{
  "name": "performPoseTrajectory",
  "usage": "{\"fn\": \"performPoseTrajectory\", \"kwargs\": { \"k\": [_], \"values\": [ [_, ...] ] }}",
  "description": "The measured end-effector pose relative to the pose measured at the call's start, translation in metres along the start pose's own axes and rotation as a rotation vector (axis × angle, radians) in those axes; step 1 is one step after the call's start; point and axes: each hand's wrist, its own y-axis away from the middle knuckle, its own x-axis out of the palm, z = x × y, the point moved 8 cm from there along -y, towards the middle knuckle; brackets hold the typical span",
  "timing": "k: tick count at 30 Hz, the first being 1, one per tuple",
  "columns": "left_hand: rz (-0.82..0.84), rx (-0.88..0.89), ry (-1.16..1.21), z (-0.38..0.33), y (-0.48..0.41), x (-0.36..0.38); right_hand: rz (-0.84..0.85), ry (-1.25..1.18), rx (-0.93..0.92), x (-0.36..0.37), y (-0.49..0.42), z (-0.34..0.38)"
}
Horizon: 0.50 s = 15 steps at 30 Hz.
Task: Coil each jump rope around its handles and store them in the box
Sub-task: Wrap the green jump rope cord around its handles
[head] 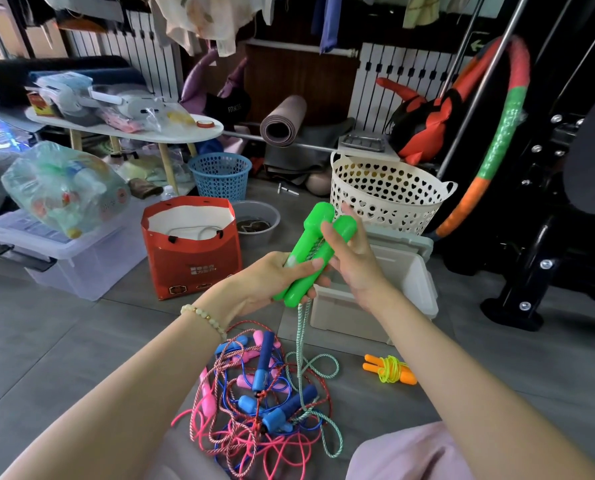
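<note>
Two bright green jump rope handles [315,251] are held side by side above the floor. My left hand [271,282] grips their lower ends. My right hand [353,252] pinches them near the middle. Their green-white cord [301,344] hangs down to the floor. Below lies a tangled heap of pink, blue and red ropes [258,400] with blue and pink handles. An orange-handled rope [389,369] lies coiled on the floor to the right. The open white box [406,282] sits just behind my right hand.
A red paper bag [192,247] stands left of the box, with a clear lidded bin [67,251] further left. A cream basket [389,195], a blue basket [219,174] and a grey bowl [258,220] stand behind. Black gym equipment [548,237] is at right.
</note>
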Motion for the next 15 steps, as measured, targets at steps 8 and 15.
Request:
{"fn": "performPoseTrajectory", "kwargs": {
  "k": [8, 15],
  "values": [
    [-0.156, 0.02, 0.449, -0.007, -0.003, -0.034, 0.368, 0.038, 0.344, 0.037, 0.018, -0.048],
    [-0.27, -0.053, 0.586, 0.005, -0.003, -0.065, 0.278, 0.994, -0.194, 0.028, 0.013, -0.013]
  ]
}}
